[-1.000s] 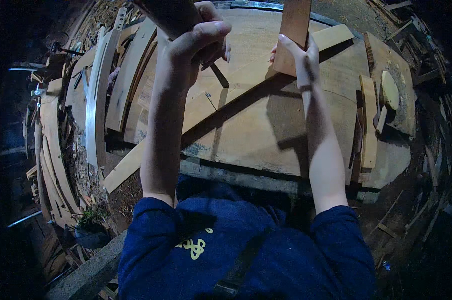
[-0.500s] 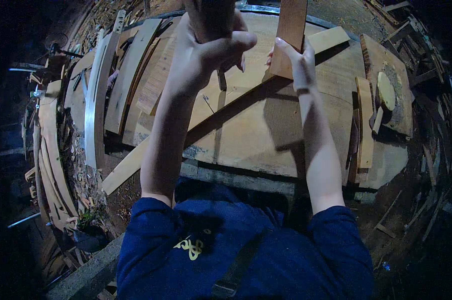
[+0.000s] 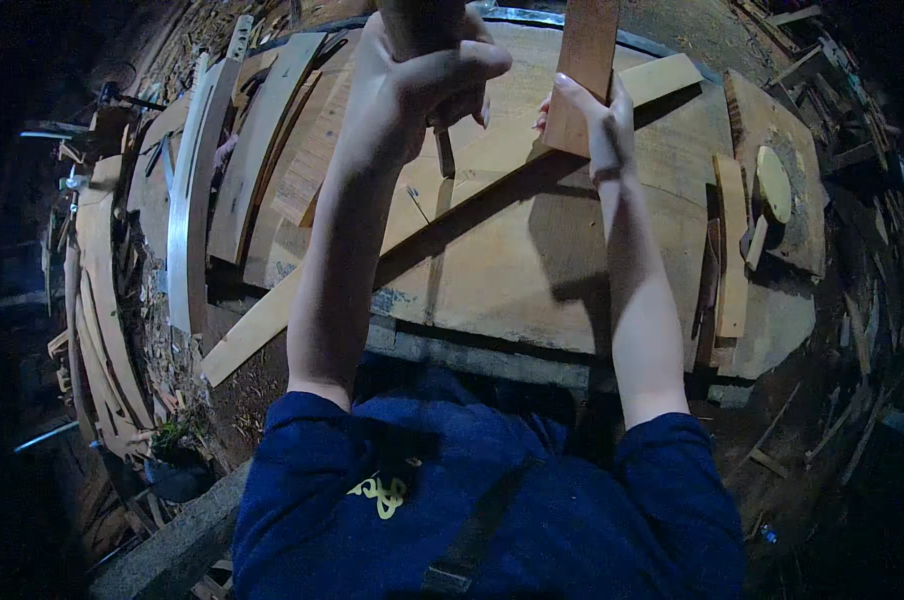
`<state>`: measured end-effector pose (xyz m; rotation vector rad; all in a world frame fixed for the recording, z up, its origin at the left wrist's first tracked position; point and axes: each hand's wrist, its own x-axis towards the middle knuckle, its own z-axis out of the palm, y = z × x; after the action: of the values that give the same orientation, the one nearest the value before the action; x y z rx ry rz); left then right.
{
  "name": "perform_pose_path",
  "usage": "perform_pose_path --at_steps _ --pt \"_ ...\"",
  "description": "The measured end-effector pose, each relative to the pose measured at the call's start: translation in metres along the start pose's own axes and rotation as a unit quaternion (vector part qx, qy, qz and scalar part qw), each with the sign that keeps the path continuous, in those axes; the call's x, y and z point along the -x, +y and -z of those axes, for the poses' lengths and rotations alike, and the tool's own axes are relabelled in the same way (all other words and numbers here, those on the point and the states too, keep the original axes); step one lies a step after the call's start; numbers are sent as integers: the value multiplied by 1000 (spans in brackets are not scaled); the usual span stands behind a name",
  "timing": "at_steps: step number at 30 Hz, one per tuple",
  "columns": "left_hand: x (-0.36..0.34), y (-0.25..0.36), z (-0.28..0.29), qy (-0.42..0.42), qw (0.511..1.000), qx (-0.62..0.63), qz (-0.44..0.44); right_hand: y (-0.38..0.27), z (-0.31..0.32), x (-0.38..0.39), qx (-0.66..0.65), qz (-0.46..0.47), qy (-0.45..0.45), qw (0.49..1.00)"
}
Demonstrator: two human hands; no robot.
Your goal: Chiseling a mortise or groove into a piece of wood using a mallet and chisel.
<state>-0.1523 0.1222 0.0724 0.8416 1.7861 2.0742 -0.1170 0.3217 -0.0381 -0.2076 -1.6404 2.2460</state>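
My left hand point(image 3: 427, 85) is closed round the thick dark handle of a chisel point(image 3: 445, 155); its narrow flat blade points down to the board beneath. My right hand point(image 3: 594, 118) grips the lower end of a thick brown wooden block point(image 3: 582, 75), which runs out past the top edge. Below both hands lies a long pale board point(image 3: 497, 165), set diagonally across a broad wooden work surface point(image 3: 482, 270). Short dark marks show on the board close to the blade. The upper end of the chisel handle is out of view.
Several planks point(image 3: 262, 150) and a pale straight strip point(image 3: 187, 220) lie along the left side. On the right are a narrow board point(image 3: 730, 245) and a thick slab point(image 3: 797, 210) with an oval wooden piece point(image 3: 773, 183) on it. Scrap wood and shavings cover the ground around.
My left hand has risen very slightly with the chisel. My right hand and the brown block have hardly moved.
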Motion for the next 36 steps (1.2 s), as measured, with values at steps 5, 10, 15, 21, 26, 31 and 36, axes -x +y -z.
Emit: perform_pose_path --at_steps 5,10,15,21,26,31,36 --pt "0 -5 -10 37 998 -50 -1 -1 0 0 11 9 0 1000" --pt "-2 -3 -9 35 999 -17 -6 -2 -1 0 10 12 -1 1000" --pt "6 -3 -5 46 999 -30 -3 -2 -1 0 9 12 -3 1000" --pt "8 -2 0 18 998 -45 -27 -1 0 0 11 9 -7 1000" --pt "9 -3 -4 40 998 -24 -28 0 1 -1 3 10 -4 1000" --pt "4 -1 -3 -2 998 -34 -44 1 2 -1 2 3 -6 1000" --pt "6 -3 0 23 997 -47 -49 0 1 -1 -6 7 -7 1000"
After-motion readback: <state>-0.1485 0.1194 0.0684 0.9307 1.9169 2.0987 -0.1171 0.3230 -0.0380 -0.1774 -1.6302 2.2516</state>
